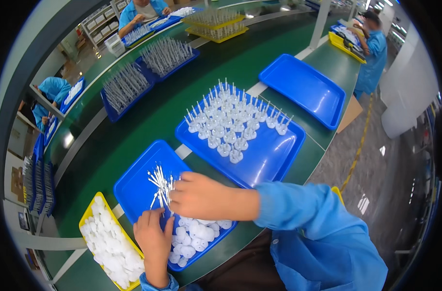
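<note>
Thin metal rods [158,183] with white parts lie bunched in the middle of a blue tray [139,169] before me. My right hand [197,195] reaches over the bunch, its fingers curled closed at the rods; its fingertips and whatever they grip are hidden. Lower left, over the same tray, is my left hand [152,236]. Its thumb and bent fingers stand apart near the rods' lower ends, with nothing visible between them. White round plastic discs [197,238] are heaped in the tray's near end, beside my left thumb and below my right wrist.
A blue tray [279,162] ahead holds rows of upright rods on clear bases. Another blue tray [306,87] lies beyond it. On the left, a yellow tray [97,198] holds white pieces. Rod-filled blue trays [115,116] stand farther off. Co-workers in blue sit or stand around.
</note>
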### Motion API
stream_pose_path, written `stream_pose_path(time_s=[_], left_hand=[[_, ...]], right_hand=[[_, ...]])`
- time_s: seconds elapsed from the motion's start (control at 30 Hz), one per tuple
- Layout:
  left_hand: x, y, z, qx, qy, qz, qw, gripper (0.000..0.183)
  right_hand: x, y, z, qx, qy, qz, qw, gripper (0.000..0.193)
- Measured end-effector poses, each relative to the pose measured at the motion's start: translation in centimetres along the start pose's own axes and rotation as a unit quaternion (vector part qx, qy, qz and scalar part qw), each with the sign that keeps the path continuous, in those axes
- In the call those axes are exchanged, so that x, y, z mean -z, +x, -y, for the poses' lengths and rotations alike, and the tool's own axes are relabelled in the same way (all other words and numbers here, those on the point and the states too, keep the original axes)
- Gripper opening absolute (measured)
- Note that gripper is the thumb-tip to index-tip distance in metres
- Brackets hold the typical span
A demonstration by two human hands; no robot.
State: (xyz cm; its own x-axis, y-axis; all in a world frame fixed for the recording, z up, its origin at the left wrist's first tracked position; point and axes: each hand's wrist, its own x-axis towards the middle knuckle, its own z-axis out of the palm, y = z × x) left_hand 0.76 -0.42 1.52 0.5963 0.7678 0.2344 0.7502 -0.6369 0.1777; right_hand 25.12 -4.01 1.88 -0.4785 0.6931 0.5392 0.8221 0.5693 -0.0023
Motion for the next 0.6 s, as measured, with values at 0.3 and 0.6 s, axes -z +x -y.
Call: stream_pose_path(time_s=[0.3, 0.6], left_hand=[[1.8, -1.5, -0.8, 0.033, -0.133, 0.038, 0.99, 0.024], [1.6, -1.9, -2.0, 0.07, -0.237, 0.09, 0.965, 0.043]], right_hand=[[-7.8, 6.3, 0.2, 0.064, -0.08, 0.125, 0.987, 0.012], [-6.7, 4.0, -0.7, -0.143, 0.036, 0.033, 0.988, 0.01]])
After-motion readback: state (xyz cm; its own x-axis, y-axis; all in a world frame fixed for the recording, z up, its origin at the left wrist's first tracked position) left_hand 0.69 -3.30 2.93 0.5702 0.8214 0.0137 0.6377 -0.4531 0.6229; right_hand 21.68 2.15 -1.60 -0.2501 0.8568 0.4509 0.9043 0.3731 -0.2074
